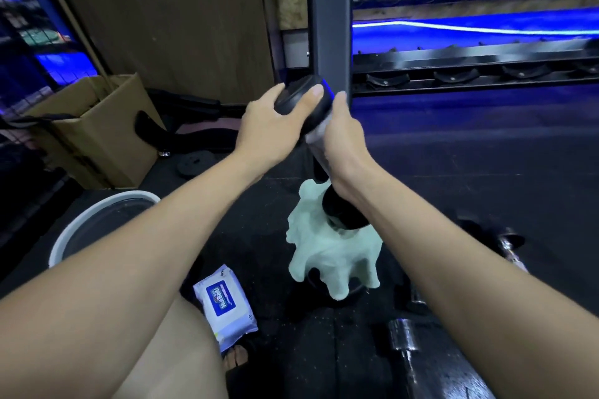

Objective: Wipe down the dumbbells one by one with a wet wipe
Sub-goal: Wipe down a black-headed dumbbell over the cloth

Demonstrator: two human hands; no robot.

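Cardboard box far left on floor; white bucket just nearer. Pack of wet wipes on floor beside knee. Left hand: grip curled over upper black head of dumbbell, held tilted above floor. Right hand: grip wrapped around dumbbell handle. Pale green wipe hangs around lower head. Chrome dumbbells lie on floor at right.

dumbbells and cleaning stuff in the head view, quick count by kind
dumbbells: 3, one held, two chrome ones on the floor
wipe packs: 1
pale green cloths: 1
white basins: 1
cardboard boxes: 1
total: 7
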